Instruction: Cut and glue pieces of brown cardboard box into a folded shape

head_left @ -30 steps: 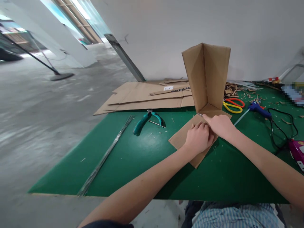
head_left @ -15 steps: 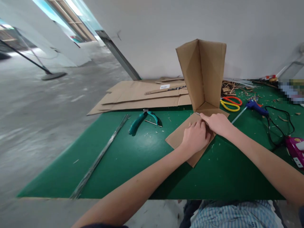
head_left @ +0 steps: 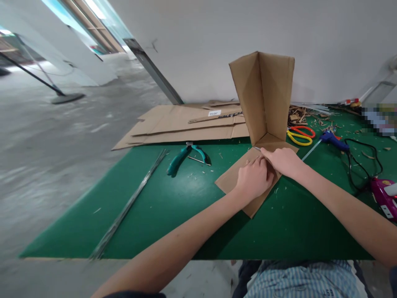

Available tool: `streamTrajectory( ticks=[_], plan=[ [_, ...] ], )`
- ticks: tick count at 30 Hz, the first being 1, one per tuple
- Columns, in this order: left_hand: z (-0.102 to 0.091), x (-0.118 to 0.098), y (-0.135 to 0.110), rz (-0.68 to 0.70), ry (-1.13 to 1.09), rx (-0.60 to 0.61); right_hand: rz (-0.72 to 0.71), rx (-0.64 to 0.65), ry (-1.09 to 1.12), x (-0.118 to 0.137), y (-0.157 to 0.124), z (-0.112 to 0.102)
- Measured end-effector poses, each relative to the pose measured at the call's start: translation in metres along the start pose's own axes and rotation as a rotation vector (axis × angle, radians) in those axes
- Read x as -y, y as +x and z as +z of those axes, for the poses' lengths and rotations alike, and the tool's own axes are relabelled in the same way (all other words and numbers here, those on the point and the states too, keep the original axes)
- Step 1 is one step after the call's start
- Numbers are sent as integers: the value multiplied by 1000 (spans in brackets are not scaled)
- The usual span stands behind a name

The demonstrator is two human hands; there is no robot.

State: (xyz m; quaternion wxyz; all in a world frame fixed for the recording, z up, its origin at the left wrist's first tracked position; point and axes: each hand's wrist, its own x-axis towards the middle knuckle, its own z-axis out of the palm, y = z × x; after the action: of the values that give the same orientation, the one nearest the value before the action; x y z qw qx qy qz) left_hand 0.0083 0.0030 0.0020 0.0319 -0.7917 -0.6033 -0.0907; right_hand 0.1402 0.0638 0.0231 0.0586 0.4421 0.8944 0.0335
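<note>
Left hand [head_left: 252, 180] and right hand [head_left: 282, 162] rest together on the cardboard flap [head_left: 231, 183]; grip unclear

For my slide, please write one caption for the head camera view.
The left hand and right hand rest on a folded cardboard piece on a green table.

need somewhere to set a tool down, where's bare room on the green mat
The mat is mostly bare between the metal rods and pliers, and below the right forearm. Crowded far right: scissors, glue gun, scraps.
</note>
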Motion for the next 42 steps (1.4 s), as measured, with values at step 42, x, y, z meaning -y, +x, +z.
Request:
streamTrajectory(
  ticks=[42],
  plan=[
    [-2,0,0,-18,-26,7,18,50,-52,-5,-17,-2]
  ],
)
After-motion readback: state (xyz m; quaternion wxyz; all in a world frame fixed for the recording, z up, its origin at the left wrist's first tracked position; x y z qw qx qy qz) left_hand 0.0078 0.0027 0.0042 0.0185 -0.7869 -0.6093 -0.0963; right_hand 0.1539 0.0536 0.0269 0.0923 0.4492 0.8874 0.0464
